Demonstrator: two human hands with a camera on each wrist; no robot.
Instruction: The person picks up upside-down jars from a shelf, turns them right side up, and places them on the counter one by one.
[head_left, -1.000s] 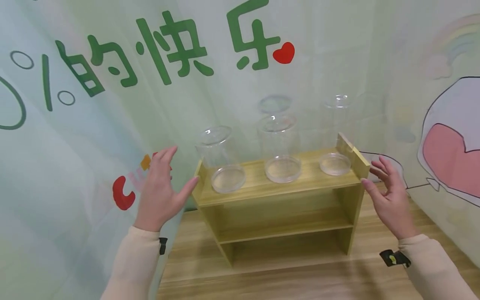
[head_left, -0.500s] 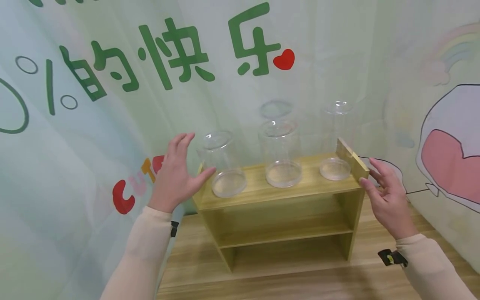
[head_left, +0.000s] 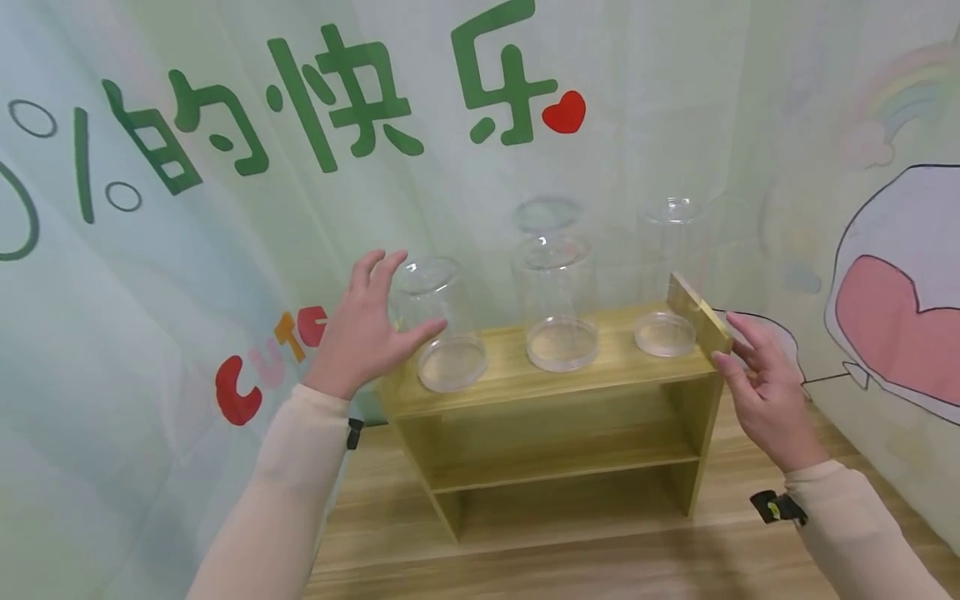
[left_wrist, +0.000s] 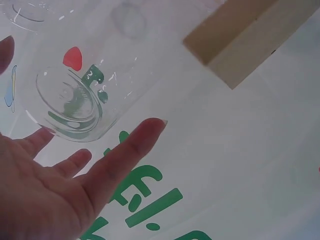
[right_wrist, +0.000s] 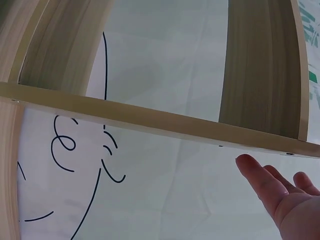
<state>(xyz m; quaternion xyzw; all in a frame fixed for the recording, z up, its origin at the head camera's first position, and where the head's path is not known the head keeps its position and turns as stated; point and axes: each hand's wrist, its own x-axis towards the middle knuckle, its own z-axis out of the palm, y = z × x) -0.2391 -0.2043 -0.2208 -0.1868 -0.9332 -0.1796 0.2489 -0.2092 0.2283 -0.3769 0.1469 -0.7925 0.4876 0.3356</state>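
Three clear cylindrical jars stand in a row on a wooden shelf unit: a left jar, a middle jar and a right jar. My left hand is beside the left jar, fingers spread and thumb overlapping the jar's side in the head view. The left wrist view shows that jar beyond the fingers, with nothing in the palm. Close to the outer face of the shelf's right side panel, my right hand holds its fingers relaxed; its fingertips are right by the wooden edge.
The unit has a lower board and stands on a wood-grain table. Behind it hangs a printed curtain with green characters and a red heart. Another printed cloth closes off the right side.
My left hand has moved right and up, from outside the shelf's left end to beside the left jar. My right hand stays by the right panel with little movement. The jars stand where they were.
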